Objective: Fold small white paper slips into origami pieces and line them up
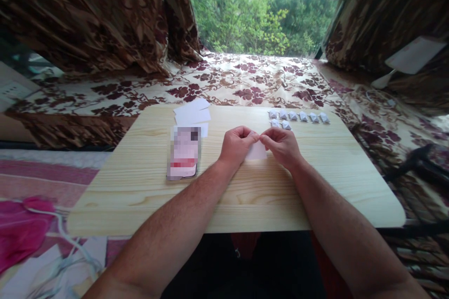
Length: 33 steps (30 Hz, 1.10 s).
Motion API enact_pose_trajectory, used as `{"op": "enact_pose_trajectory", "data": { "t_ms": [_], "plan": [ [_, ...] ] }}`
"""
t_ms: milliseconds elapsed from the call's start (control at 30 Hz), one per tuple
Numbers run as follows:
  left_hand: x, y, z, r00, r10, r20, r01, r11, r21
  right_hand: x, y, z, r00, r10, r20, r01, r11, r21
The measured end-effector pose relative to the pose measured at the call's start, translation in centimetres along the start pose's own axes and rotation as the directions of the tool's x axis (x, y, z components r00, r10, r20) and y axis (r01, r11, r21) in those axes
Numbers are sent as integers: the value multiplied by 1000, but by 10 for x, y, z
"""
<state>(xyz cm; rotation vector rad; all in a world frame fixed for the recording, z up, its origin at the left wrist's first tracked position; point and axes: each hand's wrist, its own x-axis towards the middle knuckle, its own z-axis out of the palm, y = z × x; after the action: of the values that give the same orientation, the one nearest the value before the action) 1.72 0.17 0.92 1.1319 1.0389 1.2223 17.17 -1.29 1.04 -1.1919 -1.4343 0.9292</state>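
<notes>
- Small flat white paper sheet [257, 153]: btwn both hands, on the body side of the pinch; far part hidden by fingers.
- Long axis: seems to run L–R, but w/ part covered can't be sure.
- L hand [237, 144] looks nearer, covering more of it; R hand [281, 145] just beside, tips almost meeting.
- Grip: both pinch the sheet's far part, thumb to finger; can't tell if it's clear of the pale wood-grain table [252, 198].
- Beyond grip, to R: small folded white paper pcs [293, 116], 2 rows.
- L of grip: pixelated pink-white phone [184, 152]; loose white paper sheets [193, 115] beyond.
</notes>
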Motion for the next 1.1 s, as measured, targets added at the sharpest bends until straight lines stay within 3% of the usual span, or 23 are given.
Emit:
{"op": "enact_pose_trajectory", "data": {
  "t_ms": [533,833,1100],
  "plan": [
    [1,0,1,997,14,-76,-13,1000,18,1,0,2,999,13,-46,-14,1000,-25],
    [1,3,3,996,-44,-83,34,993,-115,1,0,2,999,14,-43,-17,998,-63],
    [3,1,3,995,-41,-86,32,994,-105,1,-1,2,999,15,-48,-18,997,-71]
  ]
}}
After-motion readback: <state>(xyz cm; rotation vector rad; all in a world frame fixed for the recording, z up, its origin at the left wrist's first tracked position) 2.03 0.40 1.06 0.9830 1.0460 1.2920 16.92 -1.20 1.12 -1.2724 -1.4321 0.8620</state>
